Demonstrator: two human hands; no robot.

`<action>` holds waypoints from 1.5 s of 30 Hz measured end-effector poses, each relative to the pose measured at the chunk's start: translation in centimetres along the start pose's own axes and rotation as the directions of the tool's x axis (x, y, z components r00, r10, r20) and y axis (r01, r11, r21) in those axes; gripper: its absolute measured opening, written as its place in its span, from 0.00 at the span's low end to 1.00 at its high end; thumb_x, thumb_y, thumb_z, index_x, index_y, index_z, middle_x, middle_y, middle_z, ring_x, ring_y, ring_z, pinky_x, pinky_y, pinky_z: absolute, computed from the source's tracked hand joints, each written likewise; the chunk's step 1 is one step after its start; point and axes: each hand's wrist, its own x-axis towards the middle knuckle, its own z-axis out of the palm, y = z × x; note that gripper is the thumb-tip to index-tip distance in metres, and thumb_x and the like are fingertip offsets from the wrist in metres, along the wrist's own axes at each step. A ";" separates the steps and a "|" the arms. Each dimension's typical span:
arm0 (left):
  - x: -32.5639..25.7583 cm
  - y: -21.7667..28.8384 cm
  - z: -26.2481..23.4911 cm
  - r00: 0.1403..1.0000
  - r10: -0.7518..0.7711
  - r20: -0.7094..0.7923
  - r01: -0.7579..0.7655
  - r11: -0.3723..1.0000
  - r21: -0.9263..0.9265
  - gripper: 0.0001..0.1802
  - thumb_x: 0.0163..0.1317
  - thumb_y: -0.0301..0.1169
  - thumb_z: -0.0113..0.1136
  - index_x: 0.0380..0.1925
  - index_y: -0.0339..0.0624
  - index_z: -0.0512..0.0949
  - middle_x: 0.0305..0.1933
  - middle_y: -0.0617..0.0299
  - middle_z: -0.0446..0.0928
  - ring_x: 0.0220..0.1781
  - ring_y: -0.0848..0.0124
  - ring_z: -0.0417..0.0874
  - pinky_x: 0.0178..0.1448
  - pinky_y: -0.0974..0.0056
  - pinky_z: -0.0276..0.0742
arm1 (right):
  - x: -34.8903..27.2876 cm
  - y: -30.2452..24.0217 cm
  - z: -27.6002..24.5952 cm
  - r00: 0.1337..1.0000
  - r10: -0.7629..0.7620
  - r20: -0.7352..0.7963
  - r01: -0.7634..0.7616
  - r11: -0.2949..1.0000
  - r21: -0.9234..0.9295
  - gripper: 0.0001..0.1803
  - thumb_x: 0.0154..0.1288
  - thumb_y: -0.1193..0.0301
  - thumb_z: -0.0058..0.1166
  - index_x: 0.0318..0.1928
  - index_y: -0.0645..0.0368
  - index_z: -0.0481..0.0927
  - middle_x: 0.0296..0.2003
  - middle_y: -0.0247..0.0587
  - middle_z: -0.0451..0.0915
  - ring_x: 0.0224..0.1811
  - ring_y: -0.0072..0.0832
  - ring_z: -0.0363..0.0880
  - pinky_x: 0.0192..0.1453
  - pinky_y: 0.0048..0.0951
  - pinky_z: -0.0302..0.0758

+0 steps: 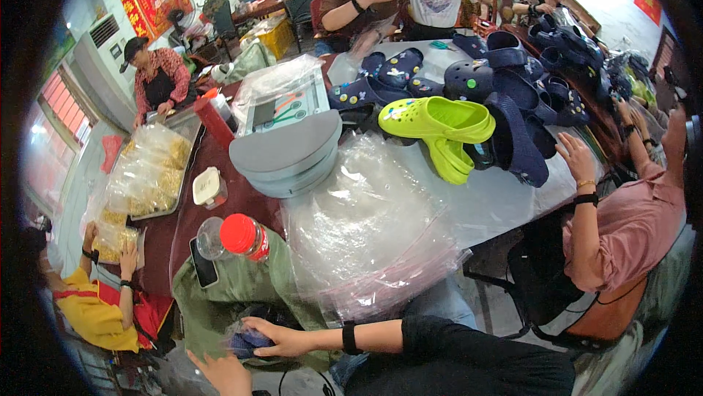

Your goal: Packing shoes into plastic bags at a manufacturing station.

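Observation:
At the lower edge, my right hand (277, 338) is closed over a dark blue item (249, 342), perhaps a clog, mostly hidden by the fingers. Just below it my left hand (224, 374) is open, fingers apart, beside crumpled see-through plastic (167, 370). Green cloth (212, 312) lies under and around them. A large stack of see-through plastic bags (366, 228) covers the table's near edge. Beyond it, a lime-green pair of clogs (439, 121) rests next to a heap of dark blue clogs (505, 81), some with colourful charms.
A red-lidded jar (245, 235), a phone (204, 263) and a white tub (209, 187) stand near the left. Grey curved pieces (285, 154) are stacked behind. Bagged yellowish goods (150, 165) fill a tray. Co-workers sit around the table; a pink-sleeved person (622, 228) is at right.

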 end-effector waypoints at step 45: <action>1.2 2.8 -1.8 0.950 0.303 0.081 -0.234 0.856 -0.461 0.11 0.40 0.19 0.53 0.28 0.34 0.76 0.28 0.48 0.79 0.57 0.51 0.73 0.73 0.43 0.39 | -4.9 -0.8 -4.1 0.768 0.566 0.299 0.097 0.359 -0.928 0.09 0.52 0.66 0.54 0.28 0.58 0.79 0.21 0.42 0.80 0.23 0.34 0.82 0.21 0.34 0.72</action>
